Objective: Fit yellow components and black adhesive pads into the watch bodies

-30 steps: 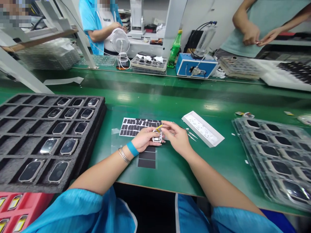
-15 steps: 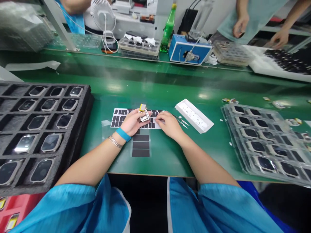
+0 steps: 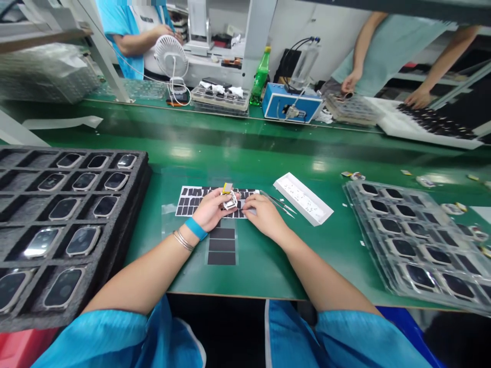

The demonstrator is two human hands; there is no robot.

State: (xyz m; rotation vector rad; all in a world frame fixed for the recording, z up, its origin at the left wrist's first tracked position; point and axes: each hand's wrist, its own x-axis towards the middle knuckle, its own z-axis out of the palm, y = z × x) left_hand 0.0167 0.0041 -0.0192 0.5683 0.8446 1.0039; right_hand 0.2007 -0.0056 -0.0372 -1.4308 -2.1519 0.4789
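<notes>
My left hand (image 3: 206,210), with a blue band at the wrist, is closed around an opened smartwatch case (image 3: 230,201). A small yellow and silver battery (image 3: 227,188) sticks up at the case's far side. Beneath both hands lies a white sheet of black stickers (image 3: 185,210). My right hand (image 3: 264,213) is over the sheet's right end, its thumb and fingertips pinched together; whatever they hold is too small to make out. Tweezers (image 3: 286,206) lie just beyond my right hand, beside a white box (image 3: 321,216) of tiny white pieces. Black adhesive strips (image 3: 221,245) lie nearer me.
A dark foam tray (image 3: 115,214) of smartwatches stands at left. Stacked clear plastic trays (image 3: 383,260) with watch screens are at right. On the back ledge are a fan (image 3: 171,56), a green bottle (image 3: 261,76) and a blue machine (image 3: 291,104). A co-worker's hands (image 3: 418,98) are behind it.
The view has tilted up, so the bench sits lower in it. Both my hands keep nearly the same place over the sticker sheet. The co-worker's hand at back right has come down toward the trays.
</notes>
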